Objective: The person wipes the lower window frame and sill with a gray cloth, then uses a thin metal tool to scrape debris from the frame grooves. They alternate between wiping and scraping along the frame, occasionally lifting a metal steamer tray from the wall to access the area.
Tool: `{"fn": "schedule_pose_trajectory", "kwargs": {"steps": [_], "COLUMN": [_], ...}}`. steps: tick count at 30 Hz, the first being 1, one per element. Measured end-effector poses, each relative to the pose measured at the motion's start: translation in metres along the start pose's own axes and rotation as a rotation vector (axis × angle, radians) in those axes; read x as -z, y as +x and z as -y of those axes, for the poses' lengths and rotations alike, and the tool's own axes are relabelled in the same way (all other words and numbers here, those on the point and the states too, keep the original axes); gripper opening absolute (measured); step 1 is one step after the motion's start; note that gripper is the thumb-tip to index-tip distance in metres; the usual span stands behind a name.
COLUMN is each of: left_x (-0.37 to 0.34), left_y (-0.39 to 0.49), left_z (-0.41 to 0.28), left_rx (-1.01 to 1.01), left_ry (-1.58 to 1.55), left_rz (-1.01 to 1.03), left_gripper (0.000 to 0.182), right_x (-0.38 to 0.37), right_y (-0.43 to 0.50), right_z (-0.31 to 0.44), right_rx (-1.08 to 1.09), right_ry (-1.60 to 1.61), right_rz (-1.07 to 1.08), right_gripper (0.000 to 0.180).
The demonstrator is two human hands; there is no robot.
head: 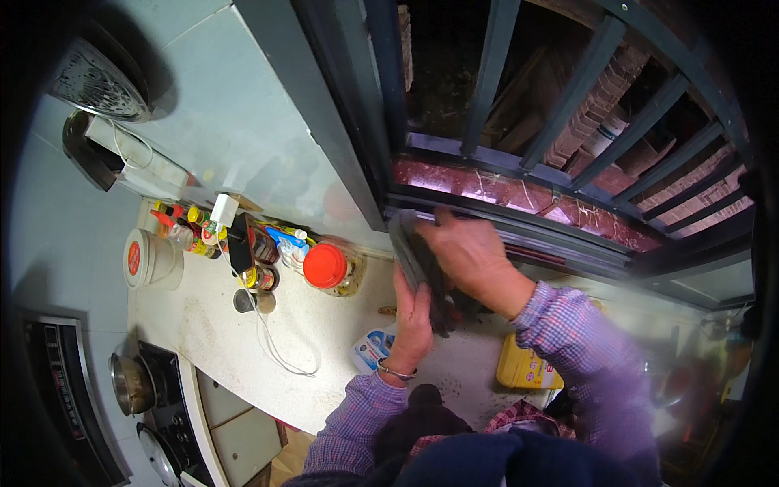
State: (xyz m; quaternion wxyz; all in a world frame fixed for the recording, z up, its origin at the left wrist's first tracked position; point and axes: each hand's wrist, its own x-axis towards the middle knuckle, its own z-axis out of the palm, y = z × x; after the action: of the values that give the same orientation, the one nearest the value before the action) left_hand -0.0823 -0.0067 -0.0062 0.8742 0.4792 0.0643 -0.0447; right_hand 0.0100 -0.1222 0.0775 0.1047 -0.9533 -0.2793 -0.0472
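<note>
A dark grey, folded item (409, 251), seemingly a cloth, stands upright at the corner of the window's sliding track (535, 246). My left hand (415, 319) grips its lower part between thumb and fingers, with a metal bracelet at the wrist. From the other side my right hand (471, 252) reaches over with bent fingers against its upper edge. That hand is blurred, and whether it grips the item is hidden. Dark material hangs below the item, between both hands.
Dark crumbs litter the white countertop (347, 335). A white-and-blue bottle (372, 350) and a yellow container (528, 365) flank my arms. Left are a red-lidded jar (325, 266), a white tub (149, 260), a phone (240, 243) with cable, and a stove (161, 377). Metal window bars (572, 100) rise ahead.
</note>
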Motion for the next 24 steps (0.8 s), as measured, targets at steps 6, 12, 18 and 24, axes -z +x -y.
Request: {"fn": "schedule_pose_trajectory", "kwargs": {"steps": [6,12,18,24], "left_x": [0.007,-0.006,-0.027,-0.007], "left_y": [0.009,-0.005,-0.005,0.011], "left_z": [-0.014,-0.015,0.012,0.003], "left_rx": [-0.091,0.154,0.12,-0.447], "left_ry": [0.223,0.259,0.359,0.692], "left_rz": [-0.063,0.129,0.28,0.175], "left_gripper": [0.059,0.06,0.034,0.018], "right_x": [-0.023,-0.004,0.064,0.071], "right_y": [0.028,-0.009,-0.082,-0.102], "right_z": [0.035,-0.006,-0.054,-0.078], "right_rx": [0.136,0.246,0.058,-0.056], "right_ry": [-0.326,-0.457,-0.597,-0.314], "right_rz": [-0.036,0.2,0.406,0.228], "right_gripper": [0.019,0.021,0.032,0.017]}}
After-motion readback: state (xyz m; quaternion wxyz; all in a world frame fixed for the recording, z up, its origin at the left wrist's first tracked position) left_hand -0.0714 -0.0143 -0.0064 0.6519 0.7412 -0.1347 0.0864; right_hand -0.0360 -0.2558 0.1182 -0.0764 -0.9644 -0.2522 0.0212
